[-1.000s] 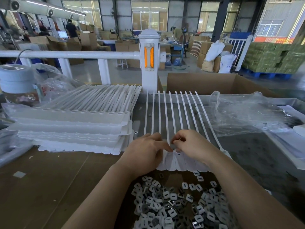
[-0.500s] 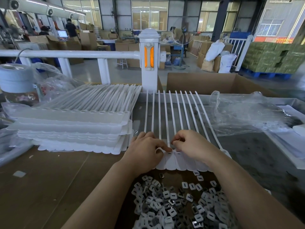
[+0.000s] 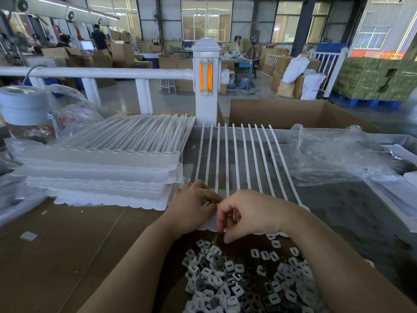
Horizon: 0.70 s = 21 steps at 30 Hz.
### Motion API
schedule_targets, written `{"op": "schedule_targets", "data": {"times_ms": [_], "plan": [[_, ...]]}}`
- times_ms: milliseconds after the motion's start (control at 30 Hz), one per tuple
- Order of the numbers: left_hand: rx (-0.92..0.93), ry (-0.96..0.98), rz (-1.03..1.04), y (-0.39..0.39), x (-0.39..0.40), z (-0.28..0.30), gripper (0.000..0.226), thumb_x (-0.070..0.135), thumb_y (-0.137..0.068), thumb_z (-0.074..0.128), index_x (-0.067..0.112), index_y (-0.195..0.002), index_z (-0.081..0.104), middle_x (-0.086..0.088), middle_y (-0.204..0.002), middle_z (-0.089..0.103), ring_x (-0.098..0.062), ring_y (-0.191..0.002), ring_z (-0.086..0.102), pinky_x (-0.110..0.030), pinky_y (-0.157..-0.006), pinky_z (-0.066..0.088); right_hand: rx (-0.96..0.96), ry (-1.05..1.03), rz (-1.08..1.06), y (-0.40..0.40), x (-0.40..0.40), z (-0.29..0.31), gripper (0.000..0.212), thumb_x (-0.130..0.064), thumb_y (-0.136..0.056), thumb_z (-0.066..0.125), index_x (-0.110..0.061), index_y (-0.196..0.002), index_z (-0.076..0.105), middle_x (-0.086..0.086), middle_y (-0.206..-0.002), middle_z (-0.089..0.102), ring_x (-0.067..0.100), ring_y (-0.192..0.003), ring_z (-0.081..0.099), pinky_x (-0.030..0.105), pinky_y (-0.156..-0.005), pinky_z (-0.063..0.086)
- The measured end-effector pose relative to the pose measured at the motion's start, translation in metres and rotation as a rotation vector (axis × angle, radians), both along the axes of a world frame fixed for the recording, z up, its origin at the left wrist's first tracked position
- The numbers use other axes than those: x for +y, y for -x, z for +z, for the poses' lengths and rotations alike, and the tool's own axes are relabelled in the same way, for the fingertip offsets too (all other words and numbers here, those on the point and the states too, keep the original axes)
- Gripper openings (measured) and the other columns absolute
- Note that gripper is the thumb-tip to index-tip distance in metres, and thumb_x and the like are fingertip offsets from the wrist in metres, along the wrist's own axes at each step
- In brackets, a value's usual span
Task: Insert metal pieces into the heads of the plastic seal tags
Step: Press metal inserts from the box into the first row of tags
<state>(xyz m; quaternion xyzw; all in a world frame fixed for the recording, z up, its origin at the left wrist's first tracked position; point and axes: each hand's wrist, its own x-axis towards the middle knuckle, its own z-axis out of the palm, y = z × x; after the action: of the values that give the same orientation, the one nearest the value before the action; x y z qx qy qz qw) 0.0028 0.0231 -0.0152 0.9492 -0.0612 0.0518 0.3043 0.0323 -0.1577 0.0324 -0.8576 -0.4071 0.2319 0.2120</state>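
Now, line by line, as I read the head view, every place given from the strip of tags.

Strip of tags (image 3: 237, 159): a flat row of white plastic tags joined at their heads, tails running away from me, heads at the near edge under my hands.

Left hand (image 3: 194, 206): rests on the heads at the strip's left end, fingers curled down on them; something small and shiny sits at the fingertips, but I cannot tell whether it is pinched or only pressed.

Right hand (image 3: 246, 214): just right of the left one, at the strip's near edge, fingers curled with tips pointing down toward the pile; whether they hold a piece I cannot tell.

Metal pieces (image 3: 248, 279): a loose heap of small slotted squares just nearer to me than the strip's heads.

Stack of strips (image 3: 101, 168): piled just left of the strip, touching or nearly so.

Plastic bag (image 3: 338, 154): crumpled, to the strip's right.

Handling, my judgement: the pieces look light, thin, stiff and slippery, so I would pinch one by its edges with thumb and forefinger. The strip looks bendy and light, so I would pin the head flat while pushing a piece in.

Risk: pieces tangling or two lifting together.
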Motion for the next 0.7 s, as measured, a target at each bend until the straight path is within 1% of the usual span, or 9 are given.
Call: {"op": "schedule_targets", "data": {"times_ms": [67, 167, 300, 333, 400, 433, 500, 567, 700], "plan": [[0.000, 0.010, 0.000, 0.001, 0.000, 0.002, 0.023, 0.027, -0.095, 0.058, 0.043, -0.105, 0.072, 0.010, -0.105, 0.051, -0.011, -0.113, 0.040, -0.038, -0.105, 0.032, -0.014, 0.038, 0.021, 0.002, 0.001, 0.002, 0.020, -0.030, -0.076, 0.084, -0.034, -0.090, 0.070, -0.012, -0.082, 0.067, -0.005, -0.072, 0.060, 0.009, -0.058, 0.043], [-0.004, 0.025, -0.008, 0.003, -0.001, 0.004, 0.025, 0.026, -0.095, 0.059, 0.048, -0.099, 0.069, 0.011, -0.104, 0.052, -0.010, -0.112, 0.040, -0.039, -0.106, 0.032, -0.054, 0.076, 0.044, 0.005, 0.004, 0.003, 0.018, -0.034, -0.077, 0.083, -0.034, -0.090, 0.070, -0.018, -0.077, 0.064, -0.006, -0.073, 0.059, 0.012, -0.059, 0.042], [-0.009, 0.005, -0.013, 0.004, -0.002, 0.006, 0.032, 0.029, -0.094, 0.059, 0.059, -0.086, 0.058, 0.012, -0.104, 0.052, -0.010, -0.113, 0.040, -0.042, -0.106, 0.030, -0.066, 0.068, 0.042, 0.008, 0.007, 0.002, 0.012, -0.034, -0.081, 0.079, -0.030, -0.091, 0.073, -0.032, -0.072, 0.061, -0.012, -0.073, 0.057, 0.009, -0.059, 0.043], [-0.017, -0.009, -0.011, 0.003, -0.002, 0.006, 0.032, 0.029, -0.094, 0.059, 0.060, -0.086, 0.057, 0.012, -0.104, 0.052, -0.010, -0.113, 0.039, -0.040, -0.104, 0.028, -0.069, 0.064, 0.036, 0.007, 0.007, 0.002, 0.010, -0.034, -0.083, 0.077, -0.028, -0.091, 0.074, -0.030, -0.076, 0.063, -0.010, -0.075, 0.059, 0.011, -0.064, 0.046], [-0.032, -0.031, -0.007, 0.002, -0.002, 0.004, 0.028, 0.031, -0.094, 0.059, 0.058, -0.089, 0.061, 0.012, -0.105, 0.053, -0.010, -0.113, 0.039, -0.037, -0.101, 0.025, -0.080, 0.061, 0.019, 0.007, 0.006, 0.001, 0.009, -0.031, -0.086, 0.072, -0.026, -0.093, 0.075, -0.019, -0.085, 0.069, -0.003, -0.081, 0.063, 0.022, -0.077, 0.054], [-0.037, -0.038, -0.003, 0.002, -0.002, 0.004, 0.026, 0.031, -0.094, 0.059, 0.056, -0.092, 0.064, 0.013, -0.104, 0.053, -0.010, -0.112, 0.039, -0.037, -0.100, 0.025, -0.076, 0.048, 0.006, 0.006, 0.005, 0.001, 0.008, -0.029, -0.087, 0.070, -0.025, -0.093, 0.075, -0.015, -0.086, 0.070, -0.001, -0.081, 0.064, 0.025, -0.078, 0.055], [-0.048, -0.059, 0.007, 0.000, -0.001, 0.003, 0.024, 0.030, -0.093, 0.059, 0.052, -0.096, 0.069, 0.013, -0.103, 0.053, -0.009, -0.108, 0.039, -0.037, -0.098, 0.028, -0.033, -0.038, -0.059, 0.005, 0.002, 0.002, 0.005, -0.026, -0.089, 0.069, -0.025, -0.090, 0.073, -0.012, -0.084, 0.071, 0.000, -0.078, 0.066, 0.024, -0.074, 0.055], [-0.081, -0.084, 0.012, 0.000, 0.000, 0.003, 0.025, 0.027, -0.092, 0.061, 0.051, -0.095, 0.068, 0.016, -0.101, 0.052, -0.007, -0.103, 0.037, -0.036, -0.095, 0.032, 0.007, -0.178, -0.203, 0.000, -0.003, 0.004, 0.006, -0.025, -0.091, 0.067, -0.028, -0.087, 0.071, -0.011, -0.082, 0.073, 0.000, -0.076, 0.067, 0.021, -0.072, 0.055], [-0.217, -0.031, 0.024, 0.001, -0.003, 0.003, 0.025, 0.017, -0.088, 0.066, 0.040, -0.095, 0.071, 0.020, -0.095, 0.057, 0.001, -0.095, 0.042, -0.020, -0.084, 0.037, 0.088, -0.396, -0.488, -0.011, -0.013, 0.002, 0.010, -0.018, -0.095, 0.062, -0.022, -0.089, 0.070, -0.010, -0.075, 0.074, -0.001, -0.062, 0.062, 0.016, -0.057, 0.047]]}}
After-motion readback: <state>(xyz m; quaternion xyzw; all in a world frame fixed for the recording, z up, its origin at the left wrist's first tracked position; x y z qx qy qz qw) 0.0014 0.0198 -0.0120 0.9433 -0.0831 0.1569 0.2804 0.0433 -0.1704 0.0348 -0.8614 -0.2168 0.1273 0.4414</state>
